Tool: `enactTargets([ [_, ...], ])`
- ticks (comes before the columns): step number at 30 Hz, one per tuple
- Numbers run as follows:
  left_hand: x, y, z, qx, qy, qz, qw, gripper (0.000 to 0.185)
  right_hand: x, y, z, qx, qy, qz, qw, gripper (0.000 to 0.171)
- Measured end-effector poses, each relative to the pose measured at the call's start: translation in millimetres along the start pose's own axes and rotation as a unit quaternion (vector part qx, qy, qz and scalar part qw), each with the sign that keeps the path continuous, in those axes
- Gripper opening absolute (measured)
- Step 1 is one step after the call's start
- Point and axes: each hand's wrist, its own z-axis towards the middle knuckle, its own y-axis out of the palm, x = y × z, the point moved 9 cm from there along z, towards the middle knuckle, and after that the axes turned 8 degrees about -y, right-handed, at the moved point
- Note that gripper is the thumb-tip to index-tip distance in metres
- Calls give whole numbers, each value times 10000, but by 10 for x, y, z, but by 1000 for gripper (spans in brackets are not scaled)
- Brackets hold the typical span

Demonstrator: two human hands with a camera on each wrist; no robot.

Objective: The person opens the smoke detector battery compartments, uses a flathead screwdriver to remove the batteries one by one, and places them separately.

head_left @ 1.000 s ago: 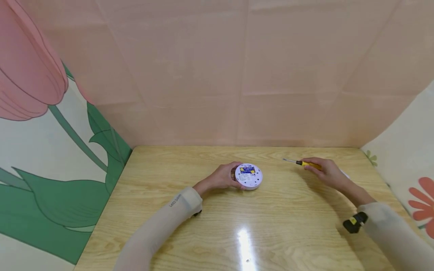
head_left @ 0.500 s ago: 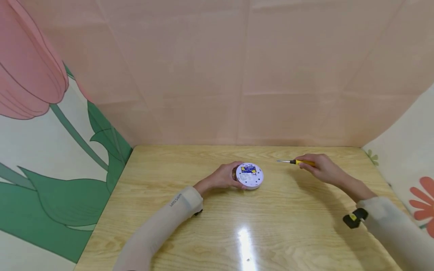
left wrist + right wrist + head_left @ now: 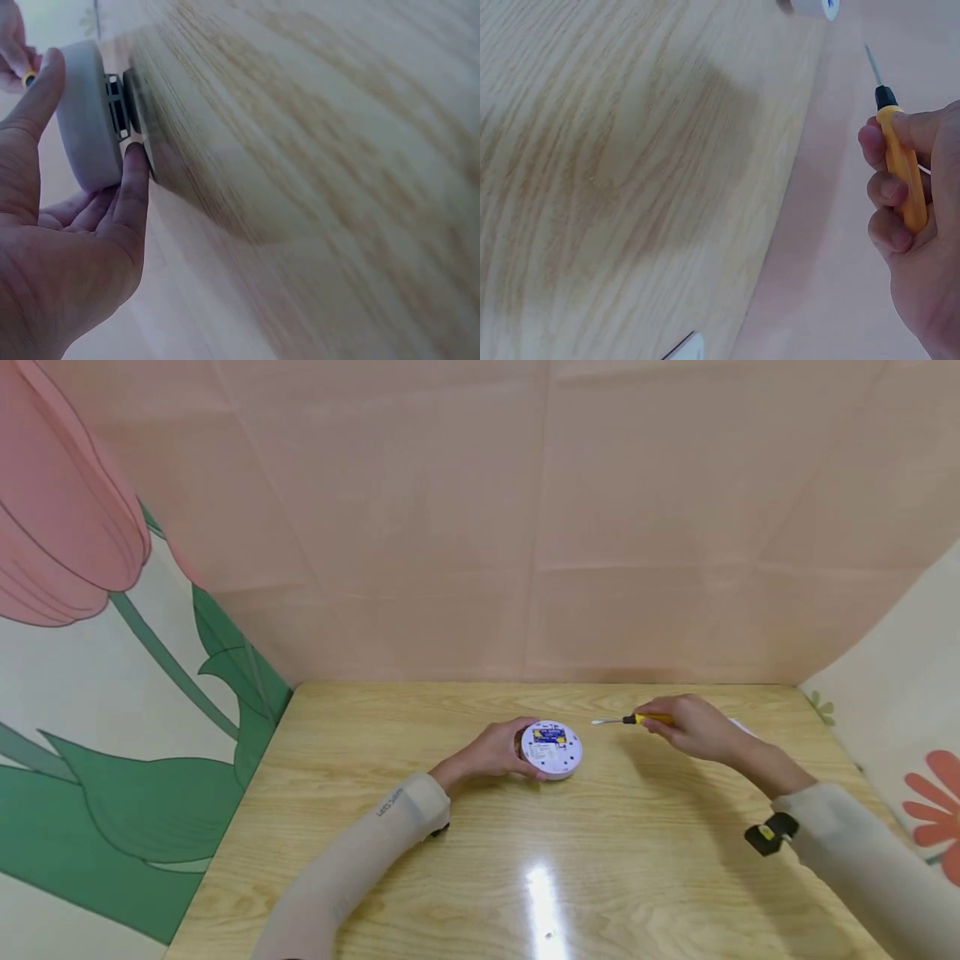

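Note:
My left hand (image 3: 501, 748) grips a round white smoke detector (image 3: 553, 762) by its left side, with the blue-labelled face turned up. From the left wrist view, the thumb lies at the labelled side of the detector (image 3: 86, 127) and the fingers curl beneath it. A dark slotted vent (image 3: 118, 106) shows on its underside, close above the tabletop. To the right, my right hand (image 3: 697, 728) holds a screwdriver (image 3: 654, 718) with a yellow handle. Its metal tip points left toward the detector, a short gap apart. In the right wrist view the fingers wrap the handle (image 3: 904, 172).
A wood-grain table (image 3: 420, 877) lies beneath both hands. A white flat object (image 3: 741, 727), partly hidden behind my right hand, lies near the right side. A pink backdrop (image 3: 525, 527) rises at the table's back edge, with flower-printed sheets at both sides.
My right hand has moved left with the screwdriver, bringing the tip nearer to the smoke detector. My left hand and the detector have barely moved.

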Motion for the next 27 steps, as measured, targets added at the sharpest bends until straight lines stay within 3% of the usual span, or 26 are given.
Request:
enactTargets([
  [7, 16, 3, 10, 40, 36, -10, 10000, 102, -114, -5, 130, -145, -297, -387, 9987, 19],
  [14, 18, 6, 16, 36, -9, 44, 10000, 106, -194, 30, 266, -473, -158, -361, 9981, 16],
  [27, 24, 7, 19, 110, 30, 120, 9999, 106, -322, 117, 460, -927, -326, -542, 9937, 13],
])
